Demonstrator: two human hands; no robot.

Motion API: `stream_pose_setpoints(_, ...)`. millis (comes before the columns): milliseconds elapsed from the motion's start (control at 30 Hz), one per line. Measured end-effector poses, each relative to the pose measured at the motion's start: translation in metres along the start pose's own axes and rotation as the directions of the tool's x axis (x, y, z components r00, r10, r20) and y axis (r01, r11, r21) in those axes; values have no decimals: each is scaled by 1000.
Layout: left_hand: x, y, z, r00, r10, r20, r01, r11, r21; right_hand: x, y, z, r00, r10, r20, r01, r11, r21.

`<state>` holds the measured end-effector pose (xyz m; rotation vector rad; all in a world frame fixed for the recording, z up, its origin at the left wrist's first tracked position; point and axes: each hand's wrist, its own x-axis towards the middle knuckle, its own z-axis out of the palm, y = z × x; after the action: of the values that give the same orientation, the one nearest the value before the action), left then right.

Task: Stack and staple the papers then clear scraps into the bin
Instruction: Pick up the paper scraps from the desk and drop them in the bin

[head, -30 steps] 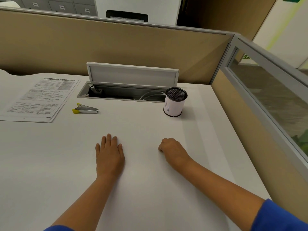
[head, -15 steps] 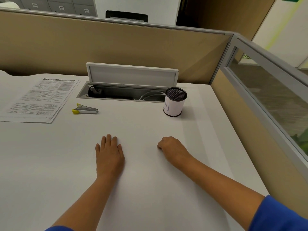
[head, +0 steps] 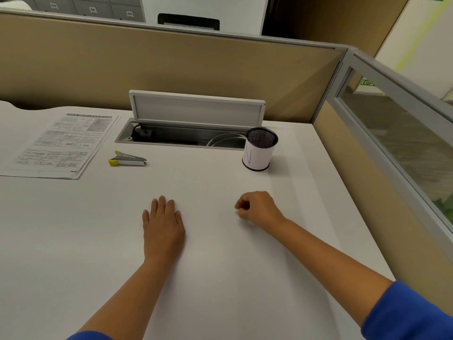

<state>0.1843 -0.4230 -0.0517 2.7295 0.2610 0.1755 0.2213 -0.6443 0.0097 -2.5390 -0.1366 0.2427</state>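
A stack of printed papers [head: 61, 144] lies flat at the far left of the white desk [head: 73, 241]. Just right of it rests a small silver stapler [head: 128, 160] with yellow ends. A black mesh cup wrapped in white paper, the bin [head: 259, 149], stands at the back right. My left hand [head: 163, 228] lies flat on the desk near the middle, palm down, fingers together, holding nothing. My right hand [head: 257, 208] rests to its right with the fingers curled in a loose fist; nothing shows inside it. No scraps are visible on the desk.
An open cable tray [head: 181, 137] with its lid [head: 196, 109] raised sits in the desk behind the stapler, cables inside. Tan partition walls [head: 171, 69] close the back and right side, with a glass panel [head: 404, 133] on the right.
My right hand has lifted slightly and moved a little away from me, its fingers still curled. My left hand has stayed put.
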Motion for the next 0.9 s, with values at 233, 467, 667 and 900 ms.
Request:
stream_pose_setpoints(233,0,0,0,1000,0,0,0,1000,3,20,-3,-31,944,299,140,-281,503,817)
stream_pose_setpoints(467,0,-1,0,1000,-3,3,3,1000,9,82,-13,-100,925,247,-290,-29,804,594)
stream_pose_setpoints(667,-1,1,-1,1000,-10,3,10,1000,-11,118,-11,-115,904,134,-405,-115,991,72)
stream_pose_setpoints(900,-2,2,-2,1000,-17,2,17,1000,-25,128,-1,-105,897,120,-425,-133,991,-1)
